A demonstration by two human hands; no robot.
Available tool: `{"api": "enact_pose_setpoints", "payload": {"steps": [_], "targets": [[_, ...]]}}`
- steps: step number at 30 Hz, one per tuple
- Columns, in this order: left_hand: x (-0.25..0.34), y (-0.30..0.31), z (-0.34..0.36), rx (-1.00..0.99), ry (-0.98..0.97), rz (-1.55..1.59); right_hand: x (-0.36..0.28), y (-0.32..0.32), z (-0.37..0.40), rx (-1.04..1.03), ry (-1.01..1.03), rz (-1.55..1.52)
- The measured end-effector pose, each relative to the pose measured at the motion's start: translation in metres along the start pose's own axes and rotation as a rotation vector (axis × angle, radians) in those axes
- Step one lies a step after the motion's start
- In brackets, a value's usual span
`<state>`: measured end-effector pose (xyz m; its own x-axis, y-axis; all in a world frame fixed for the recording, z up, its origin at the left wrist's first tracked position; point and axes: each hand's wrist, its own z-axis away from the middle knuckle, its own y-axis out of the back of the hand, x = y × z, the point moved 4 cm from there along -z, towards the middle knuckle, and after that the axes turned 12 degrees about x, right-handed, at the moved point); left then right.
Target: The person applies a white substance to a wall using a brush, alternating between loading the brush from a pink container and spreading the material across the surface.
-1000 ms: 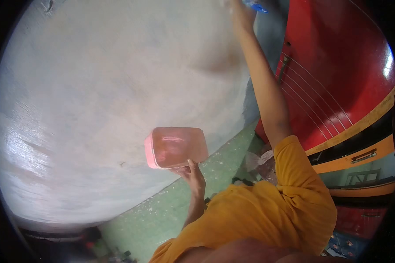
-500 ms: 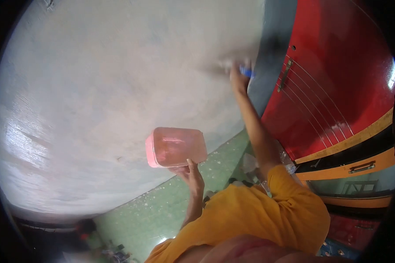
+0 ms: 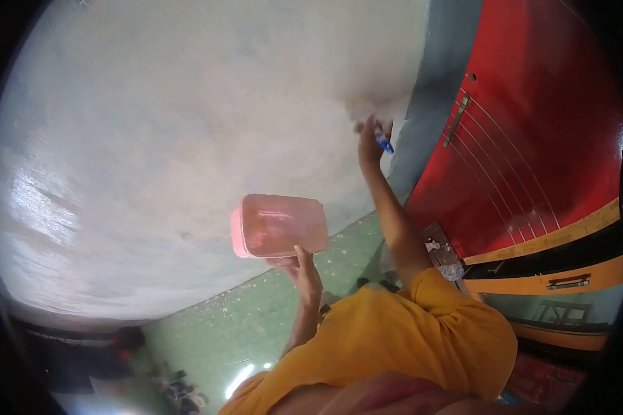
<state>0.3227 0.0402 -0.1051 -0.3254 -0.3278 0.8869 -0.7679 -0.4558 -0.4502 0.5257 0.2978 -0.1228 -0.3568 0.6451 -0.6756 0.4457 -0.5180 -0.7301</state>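
My left hand (image 3: 303, 271) holds a pink rectangular plastic container (image 3: 282, 225) from below, with the thumb over its near rim. The container is tilted, and its inside faces me. Higher up and to the right, my right hand (image 3: 371, 143) is closed around a paintbrush (image 3: 384, 144) with a blue handle. The handle's end points down and right; the brush head is at the wall but blurred. Behind both hands spreads a patchy whitish wall (image 3: 187, 124), with a grey-blue strip (image 3: 432, 90) along its right side.
On the right stands a red cabinet (image 3: 533, 111) with a metal handle and orange-edged drawers (image 3: 512, 282). A green floor (image 3: 228, 318) with pale specks runs below the wall. Small objects (image 3: 181, 389) and a dark piece of furniture (image 3: 59, 356) lie at lower left.
My right hand has moved slightly down with the paintbrush, whose blue handle now points lower. The pink container in my left hand has shifted up a little.
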Motion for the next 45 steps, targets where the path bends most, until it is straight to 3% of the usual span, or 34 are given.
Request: {"api": "enact_pose_setpoints", "payload": {"steps": [4,7,10,14,16,20,21,22,25,26,28,30,32,35,36,40,42,43,45], "targets": [[0.0,-0.001,0.003,-0.003,-0.008,-0.005,0.006,0.025,-0.003,-0.072,-0.12,0.228],[0.002,0.004,0.005,-0.005,0.006,0.011,-0.069,-0.053,-0.029,-0.164,0.137,0.247],[0.006,0.003,0.007,0.003,-0.001,0.019,-0.15,-0.141,-0.058,-0.281,0.254,0.067],[0.012,0.012,0.0,0.017,-0.019,0.038,-0.17,-0.174,-0.063,-0.232,0.432,-0.139],[0.015,0.016,-0.003,0.034,-0.024,0.035,-0.117,-0.14,-0.052,-0.24,0.191,-0.249],[0.022,0.029,-0.005,0.061,-0.026,0.025,0.005,-0.022,0.012,0.021,-0.009,-0.099],[0.023,0.032,-0.007,0.064,-0.032,0.027,0.019,0.0,0.028,-0.033,-0.049,-0.083],[0.025,0.037,-0.011,0.062,-0.029,0.022,0.04,0.022,0.034,-0.065,-0.017,0.161],[0.023,0.049,-0.013,0.054,-0.013,0.007,0.035,0.03,0.04,-0.046,-0.007,0.287],[0.023,0.052,-0.012,0.049,-0.011,0.009,0.035,0.018,0.031,-0.07,-0.06,0.056],[0.024,0.056,-0.01,0.042,-0.011,0.007,-0.039,-0.039,0.029,-0.086,0.03,0.407],[0.026,0.057,-0.009,0.041,-0.018,0.001,-0.088,-0.101,0.01,-0.178,0.288,0.297],[0.023,0.061,-0.007,0.036,-0.005,0.063,-0.131,-0.148,0.0,-0.279,0.224,-0.018],[0.02,0.069,-0.007,0.032,0.017,0.105,-0.158,-0.18,-0.006,-0.221,0.419,-0.134],[0.019,0.073,-0.006,0.035,0.025,0.11,-0.154,-0.175,0.0,-0.205,0.416,-0.121],[0.025,0.075,-0.003,0.077,-0.026,0.032,-0.026,-0.081,0.027,-0.061,0.008,-0.168],[0.022,0.081,-0.008,0.096,-0.082,0.004,0.063,-0.003,0.043,-0.061,0.183,0.022],[0.021,0.084,-0.012,0.088,-0.079,-0.005,0.083,0.024,0.062,0.051,-0.119,-0.089],[0.017,0.091,-0.016,0.074,-0.068,-0.026,0.074,0.051,0.077,-0.035,-0.176,0.059]]}}
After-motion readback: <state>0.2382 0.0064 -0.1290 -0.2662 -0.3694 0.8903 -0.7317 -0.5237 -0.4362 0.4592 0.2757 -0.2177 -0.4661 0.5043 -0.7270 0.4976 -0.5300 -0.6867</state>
